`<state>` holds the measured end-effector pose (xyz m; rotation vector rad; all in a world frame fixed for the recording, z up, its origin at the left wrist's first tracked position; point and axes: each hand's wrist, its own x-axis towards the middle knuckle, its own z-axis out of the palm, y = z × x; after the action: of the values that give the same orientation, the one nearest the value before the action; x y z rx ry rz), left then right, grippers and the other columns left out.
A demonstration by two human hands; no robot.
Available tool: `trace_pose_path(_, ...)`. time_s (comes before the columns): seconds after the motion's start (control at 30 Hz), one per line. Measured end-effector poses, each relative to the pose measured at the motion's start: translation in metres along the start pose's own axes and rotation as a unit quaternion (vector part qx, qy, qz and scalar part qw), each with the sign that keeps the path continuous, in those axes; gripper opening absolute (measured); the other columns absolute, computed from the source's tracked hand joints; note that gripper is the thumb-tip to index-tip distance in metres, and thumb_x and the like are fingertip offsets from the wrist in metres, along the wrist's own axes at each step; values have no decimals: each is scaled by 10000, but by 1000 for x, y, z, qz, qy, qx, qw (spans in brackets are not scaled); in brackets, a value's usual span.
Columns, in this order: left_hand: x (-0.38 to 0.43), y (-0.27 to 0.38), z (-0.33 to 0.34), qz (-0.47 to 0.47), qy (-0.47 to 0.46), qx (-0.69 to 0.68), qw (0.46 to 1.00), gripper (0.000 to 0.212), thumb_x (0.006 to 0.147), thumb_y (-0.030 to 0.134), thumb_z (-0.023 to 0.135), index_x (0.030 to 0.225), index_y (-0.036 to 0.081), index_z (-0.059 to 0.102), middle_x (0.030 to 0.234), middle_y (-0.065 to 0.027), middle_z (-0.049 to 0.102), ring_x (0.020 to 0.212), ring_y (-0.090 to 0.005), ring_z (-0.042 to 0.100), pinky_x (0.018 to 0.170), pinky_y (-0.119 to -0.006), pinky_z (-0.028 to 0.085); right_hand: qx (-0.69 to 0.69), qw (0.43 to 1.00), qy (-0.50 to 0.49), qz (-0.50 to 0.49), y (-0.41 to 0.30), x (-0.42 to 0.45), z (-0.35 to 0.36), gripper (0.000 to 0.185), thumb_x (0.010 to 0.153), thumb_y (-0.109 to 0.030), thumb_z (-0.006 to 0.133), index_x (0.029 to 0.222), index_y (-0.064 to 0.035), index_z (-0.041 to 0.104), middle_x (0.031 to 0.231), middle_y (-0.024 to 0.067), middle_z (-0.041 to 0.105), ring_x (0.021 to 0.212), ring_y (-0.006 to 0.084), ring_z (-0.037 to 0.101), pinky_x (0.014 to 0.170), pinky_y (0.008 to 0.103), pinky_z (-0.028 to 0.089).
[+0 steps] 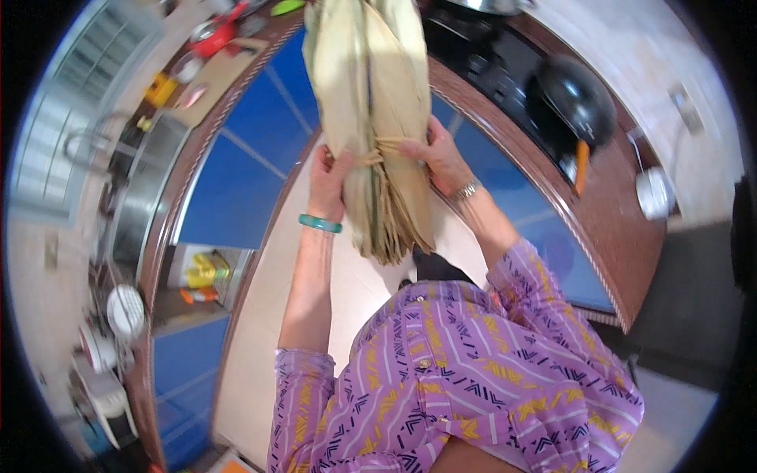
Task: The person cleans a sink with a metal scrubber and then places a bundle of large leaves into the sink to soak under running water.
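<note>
A long bundle of dried pale leaves (396, 88) spans the top centre, tied with a tan strip around its lower part; the stem ends fan out below the tie. My left hand (331, 177), with a green bangle at the wrist, grips the bundle's left edge by the tie. On the other side my right hand (440, 156), wearing a metal watch, holds the right edge, its thumb on the leaves near the tie. Both hands keep the bundle raised above the floor. Its upper end runs out of the picture.
At left, a counter carries a steel sink (139, 189), a cutting board (227, 77) and a red pot (213, 40). At right, a black wok (573, 97) with an orange-brown handle stands on the stove (491, 71). Blue cabinets (230, 177) line both sides of the pale floor (254, 331).
</note>
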<state>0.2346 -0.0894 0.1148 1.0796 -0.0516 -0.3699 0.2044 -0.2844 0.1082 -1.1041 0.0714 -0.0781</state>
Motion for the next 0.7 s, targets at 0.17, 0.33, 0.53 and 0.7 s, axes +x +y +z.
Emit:
trace_pose_path(0.17, 1, 10, -42, 65, 113, -93, 987, 256, 833, 146, 548, 1075, 73, 502, 995, -34, 572, 875, -128, 549, 815, -249, 419, -50, 993, -98, 48, 15, 55, 47, 600, 641, -99, 742, 1153, -13, 442, 1057, 74, 556, 964, 162, 533, 847, 299, 440)
trace_pose_path(0.33, 15, 52, -126, 11, 74, 34, 997, 416, 731, 93, 627, 1129, 87, 506, 1003, -2, 583, 817, -86, 555, 674, -210, 424, -121, 966, -222, 60, 28, 127, 129, 604, 640, -46, 727, 1175, -17, 447, 1069, 69, 562, 961, 151, 538, 845, 291, 446)
trace_pose_path(0.53, 16, 88, -202, 70, 187, -98, 975, 431, 750, 94, 644, 1149, 76, 483, 1057, -67, 583, 936, -164, 580, 771, -297, 483, -228, 900, -363, 79, 45, 223, 227, 593, 625, -49, 740, 1146, -12, 460, 1012, 41, 561, 894, 109, 527, 777, 249, 453)
trace_pose_path(0.7, -17, 105, -289, 134, 345, -178, 912, 426, 760, 140, 654, 1153, 107, 492, 1092, -82, 586, 1003, -214, 566, 814, -364, 485, -317, 806, -500, 20, 94, 284, 314, 623, 600, -211, 773, 1108, -12, 473, 951, 29, 564, 870, 101, 506, 740, 285, 450)
